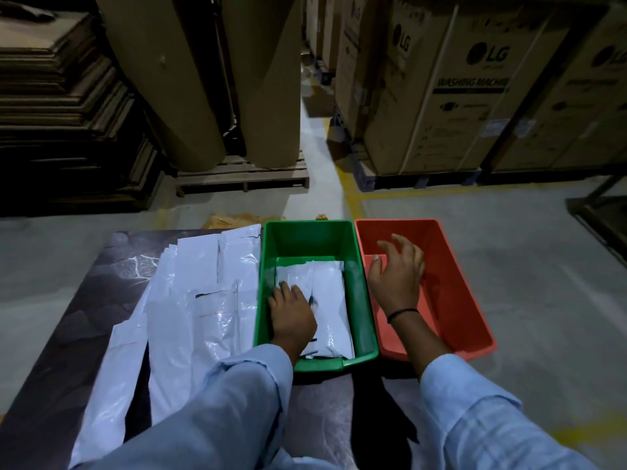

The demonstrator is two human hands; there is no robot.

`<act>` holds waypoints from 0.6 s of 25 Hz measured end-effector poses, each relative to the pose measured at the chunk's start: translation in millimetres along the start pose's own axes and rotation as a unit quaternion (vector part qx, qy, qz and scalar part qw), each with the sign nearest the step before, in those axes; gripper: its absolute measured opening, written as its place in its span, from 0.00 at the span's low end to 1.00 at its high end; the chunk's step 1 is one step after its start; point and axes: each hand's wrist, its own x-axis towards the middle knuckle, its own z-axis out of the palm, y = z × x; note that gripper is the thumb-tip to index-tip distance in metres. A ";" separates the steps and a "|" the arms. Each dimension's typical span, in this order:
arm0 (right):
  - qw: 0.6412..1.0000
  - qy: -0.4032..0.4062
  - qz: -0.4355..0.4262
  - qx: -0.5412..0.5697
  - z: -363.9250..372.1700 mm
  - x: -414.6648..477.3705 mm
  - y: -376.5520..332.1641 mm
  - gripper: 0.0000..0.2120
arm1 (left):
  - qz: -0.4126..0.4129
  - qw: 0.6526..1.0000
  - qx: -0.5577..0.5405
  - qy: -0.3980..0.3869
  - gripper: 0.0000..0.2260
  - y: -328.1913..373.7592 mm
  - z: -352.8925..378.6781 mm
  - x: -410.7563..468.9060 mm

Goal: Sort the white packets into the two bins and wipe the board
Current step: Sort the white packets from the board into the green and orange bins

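A green bin [359, 300] and a red bin [454, 293] stand side by side on the dark board [84, 300]. White packets [325, 293] lie in the green bin. My left hand [293, 312] rests palm down on them, fingers bent against the plastic. My right hand [397, 273] hovers over the left part of the red bin, fingers spread, holding nothing. The red bin's floor shows no packet. A spread of several white packets [190, 300] lies on the board to the left of the green bin.
Large brown paper rolls [203, 79] stand on a wooden pallet [244, 174] beyond the board. Stacked flat cardboard [61, 113] is at the far left. Boxed washing machines [458, 89] stand at the right. A yellow floor line [353, 195] runs between them.
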 end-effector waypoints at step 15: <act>0.991 -0.080 -0.078 0.069 46.5 -29.4 -92.9 0.15 | 0.076 0.964 -0.094 0.235 0.24 -69.4 -81.2 -35.5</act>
